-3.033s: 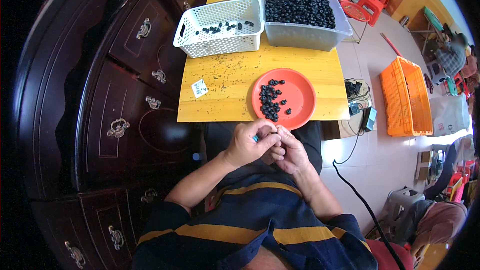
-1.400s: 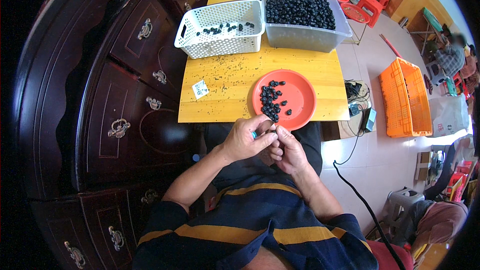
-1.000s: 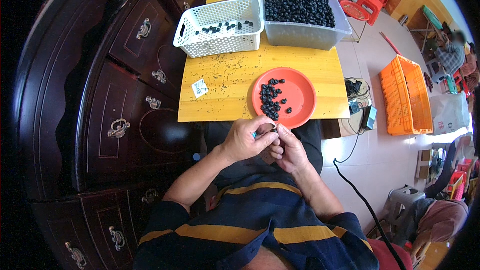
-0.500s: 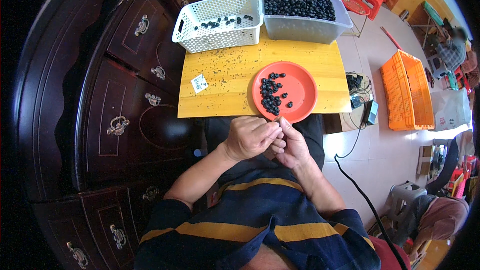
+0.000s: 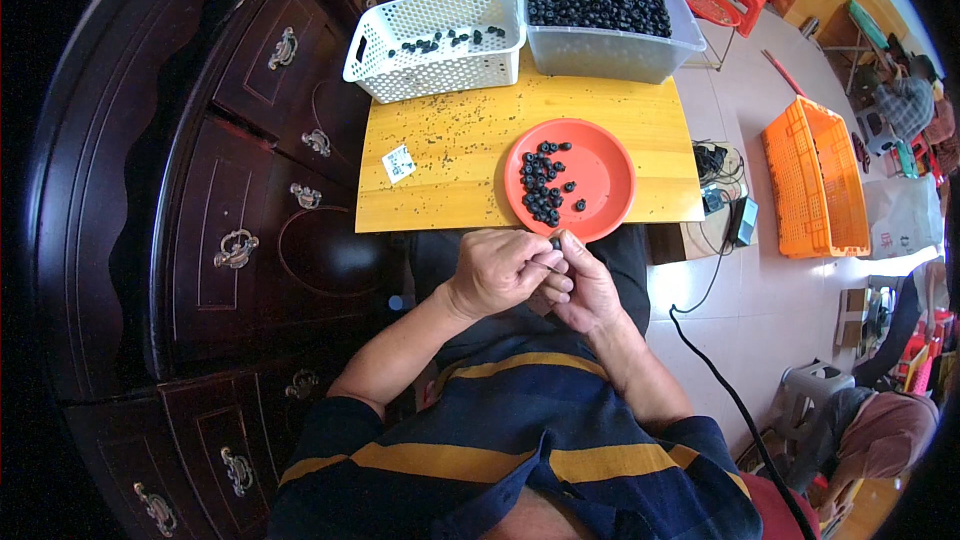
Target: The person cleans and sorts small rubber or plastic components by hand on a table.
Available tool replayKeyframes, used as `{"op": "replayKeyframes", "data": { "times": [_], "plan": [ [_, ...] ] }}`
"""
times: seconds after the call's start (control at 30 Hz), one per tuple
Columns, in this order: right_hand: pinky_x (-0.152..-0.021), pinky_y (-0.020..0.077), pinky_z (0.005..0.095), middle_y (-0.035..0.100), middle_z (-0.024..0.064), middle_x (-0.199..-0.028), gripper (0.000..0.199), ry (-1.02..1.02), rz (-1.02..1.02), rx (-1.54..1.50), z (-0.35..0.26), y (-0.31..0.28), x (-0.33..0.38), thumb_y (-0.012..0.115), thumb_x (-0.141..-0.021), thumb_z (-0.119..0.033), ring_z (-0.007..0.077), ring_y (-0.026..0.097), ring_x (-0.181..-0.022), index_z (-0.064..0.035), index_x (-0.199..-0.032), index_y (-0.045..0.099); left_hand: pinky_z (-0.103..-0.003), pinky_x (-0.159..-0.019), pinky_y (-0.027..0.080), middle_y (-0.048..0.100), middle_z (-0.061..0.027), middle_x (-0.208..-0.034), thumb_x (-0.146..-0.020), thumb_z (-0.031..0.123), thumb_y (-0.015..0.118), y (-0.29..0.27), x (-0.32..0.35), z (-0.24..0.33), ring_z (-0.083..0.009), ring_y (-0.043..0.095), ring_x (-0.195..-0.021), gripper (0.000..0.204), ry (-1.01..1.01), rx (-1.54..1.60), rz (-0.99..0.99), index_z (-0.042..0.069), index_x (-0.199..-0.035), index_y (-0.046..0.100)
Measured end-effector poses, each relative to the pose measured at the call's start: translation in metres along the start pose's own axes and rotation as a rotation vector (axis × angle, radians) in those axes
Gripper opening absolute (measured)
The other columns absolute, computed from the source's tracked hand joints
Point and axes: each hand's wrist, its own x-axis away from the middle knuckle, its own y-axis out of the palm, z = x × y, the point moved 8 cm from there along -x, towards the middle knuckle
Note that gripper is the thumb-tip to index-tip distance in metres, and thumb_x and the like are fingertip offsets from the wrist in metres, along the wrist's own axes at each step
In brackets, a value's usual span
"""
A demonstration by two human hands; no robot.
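My two hands meet just off the table's near edge, below the red plate (image 5: 612, 205). My left hand (image 5: 495, 272) is closed, and a thin dark stick-like piece (image 5: 543, 266) shows at its fingertips; its kind is too small to tell. Between thumb and fingers my right hand (image 5: 588, 292) pinches a small black ring-shaped part (image 5: 556, 241), mostly covered by the fingers. On the plate lie several like parts, round and black with a hole (image 5: 541, 180), gathered toward its left side.
On the yellow table (image 5: 450, 170) stand a white perforated basket (image 5: 440, 80) with a few black parts and a clear tub (image 5: 610, 60) heaped with them. Dark crumbs and a white label (image 5: 398, 164) lie nearby. Dark drawers line the left; an orange crate (image 5: 815, 185) stands right.
My fingers have shifted slightly: the black part now shows at my right fingertips, and the thin stick-like piece has come into sight at my left fingers. The plate's parts look unmoved.
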Motion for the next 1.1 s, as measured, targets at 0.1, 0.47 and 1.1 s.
{"op": "replayKeyframes", "data": {
  "times": [0.1, 0.47, 1.1],
  "plan": [
    [-0.046, 0.032, 0.0171, 0.048, -0.0052, -0.076, 0.02, -0.012, 0.006, 0.015, -0.003, 0.002, 0.001, 0.058, -0.104, -0.032, 0.0032, 0.041, -0.056, -0.0131, -0.101, 0.056, -0.031, -0.051, 0.049, 0.065, -0.0058, -0.066, -0.081, 0.006, 0.081, 0.0, 0.0, -0.003, -0.0181, 0.063, -0.052, 0.018, -0.071, 0.034, -0.034, 0.007, -0.088, 0.064],
    [-0.045, 0.0306, 0.017, 0.047, -0.006, -0.072, 0.02, -0.019, 0.053, 0.093, -0.003, 0.002, 0.002, 0.057, -0.104, -0.034, 0.0022, 0.039, -0.053, -0.0144, -0.1, 0.056, -0.036, -0.054, 0.052, 0.068, -0.0094, -0.072, -0.088, 0.034, 0.077, 0.002, -0.004, -0.019, -0.0254, 0.069, -0.06, 0.031, -0.217, -0.027, -0.115, 0.007, -0.093, 0.062],
    [-0.044, 0.0349, 0.0186, 0.052, -0.0025, -0.078, 0.014, -0.024, -0.016, 0.074, -0.002, 0.001, -0.002, 0.055, -0.103, -0.021, 0.004, 0.043, -0.054, -0.0084, -0.108, 0.055, -0.04, -0.054, 0.051, 0.064, -0.0122, -0.066, -0.086, 0.048, 0.075, 0.007, 0.0, -0.023, -0.03, 0.067, -0.06, 0.044, -0.211, -0.094, -0.237, 0.007, -0.085, 0.058]
  ]
}}
